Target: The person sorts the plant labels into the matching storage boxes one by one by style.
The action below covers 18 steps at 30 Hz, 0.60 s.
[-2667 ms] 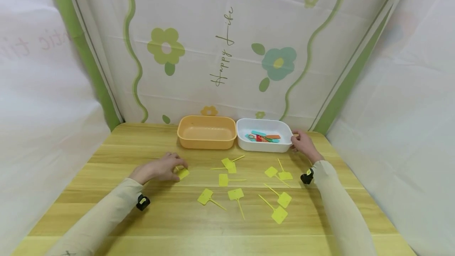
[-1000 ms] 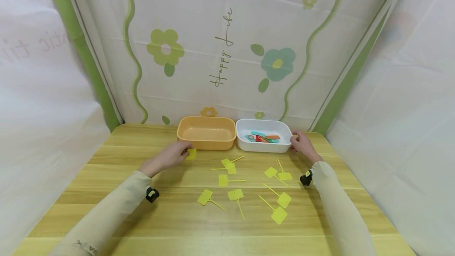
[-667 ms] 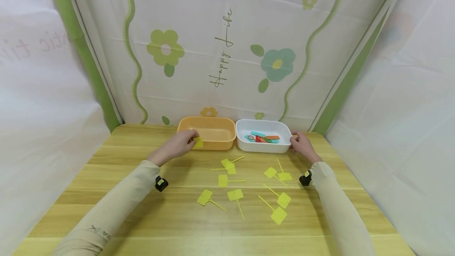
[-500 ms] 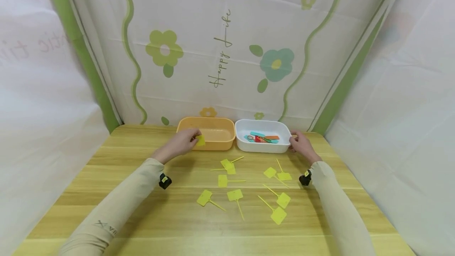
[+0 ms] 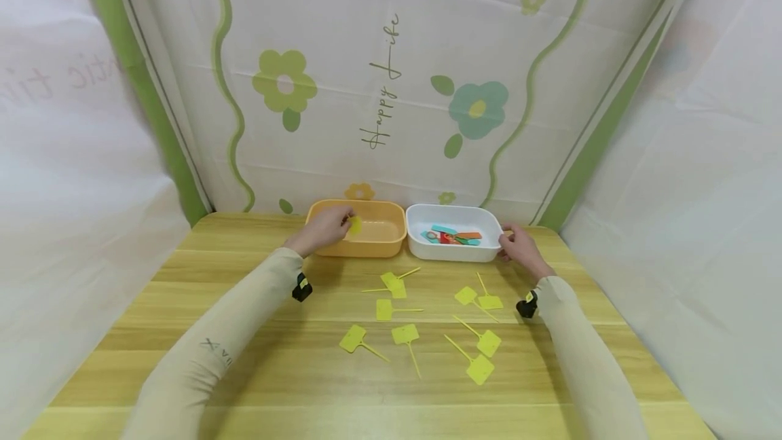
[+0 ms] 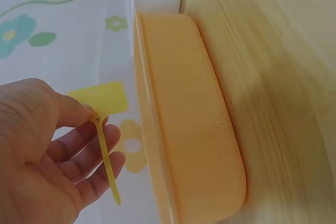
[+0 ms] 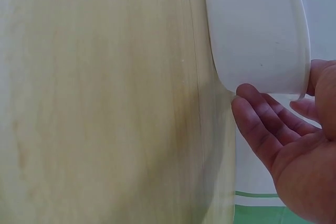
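Note:
My left hand (image 5: 326,228) pinches a yellow plant label (image 6: 111,98) between thumb and fingers. In the left wrist view its thin pointed stem hangs down past the curled fingers. In the head view the label is over the orange plastic bin (image 5: 360,248). My right hand (image 5: 520,247) holds the right end of the white plastic bin (image 5: 455,254). In the right wrist view, one digit reaches behind the rim and other fingertips (image 7: 245,91) touch the bin's end wall. Small blue, orange and red pieces (image 5: 452,236) lie inside the white bin.
Several more yellow plant labels (image 5: 383,309) lie scattered on the wooden table (image 5: 275,386), some overlapping. Both bins stand side by side at the back edge. A floral curtain (image 5: 342,32) hangs behind, with white sheets at both sides.
The left hand has lifted the yellow plant label from the table's left part and carried it forward and right, over the orange bin. The right hand stays at the white bin.

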Each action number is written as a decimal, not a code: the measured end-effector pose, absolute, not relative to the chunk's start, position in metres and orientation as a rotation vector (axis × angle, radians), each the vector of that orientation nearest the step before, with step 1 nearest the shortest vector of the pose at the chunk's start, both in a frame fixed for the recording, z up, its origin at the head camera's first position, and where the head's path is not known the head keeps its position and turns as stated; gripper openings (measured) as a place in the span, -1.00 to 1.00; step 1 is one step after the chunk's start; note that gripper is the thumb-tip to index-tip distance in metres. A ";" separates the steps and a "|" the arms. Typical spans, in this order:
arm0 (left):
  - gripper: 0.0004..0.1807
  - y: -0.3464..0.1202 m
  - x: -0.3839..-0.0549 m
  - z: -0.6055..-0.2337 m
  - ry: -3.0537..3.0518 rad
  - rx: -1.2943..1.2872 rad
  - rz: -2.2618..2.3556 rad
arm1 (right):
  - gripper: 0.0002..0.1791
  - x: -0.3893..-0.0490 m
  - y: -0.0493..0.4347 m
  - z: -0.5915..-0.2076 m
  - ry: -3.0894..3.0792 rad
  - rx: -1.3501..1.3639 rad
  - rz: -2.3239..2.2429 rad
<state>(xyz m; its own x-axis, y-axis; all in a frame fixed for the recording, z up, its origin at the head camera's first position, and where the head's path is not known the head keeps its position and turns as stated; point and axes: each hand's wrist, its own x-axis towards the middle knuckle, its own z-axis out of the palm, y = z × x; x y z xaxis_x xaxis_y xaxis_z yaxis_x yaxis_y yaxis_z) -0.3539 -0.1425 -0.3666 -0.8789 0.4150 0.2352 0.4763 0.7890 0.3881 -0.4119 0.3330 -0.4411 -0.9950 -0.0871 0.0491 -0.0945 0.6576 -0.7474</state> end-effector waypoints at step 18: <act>-0.65 -0.136 -0.381 -0.379 -3.014 -0.617 -0.639 | -0.49 -0.415 0.333 -0.442 -2.860 0.167 1.251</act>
<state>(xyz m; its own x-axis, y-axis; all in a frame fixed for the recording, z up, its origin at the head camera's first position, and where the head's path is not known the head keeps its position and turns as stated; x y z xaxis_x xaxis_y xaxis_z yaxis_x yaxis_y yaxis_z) -0.3815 -0.1361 -0.3789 -0.9228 0.3770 0.0791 0.3766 0.8401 0.3905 -0.4155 0.3332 -0.4424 -0.9942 -0.0914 0.0565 -0.1036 0.6739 -0.7315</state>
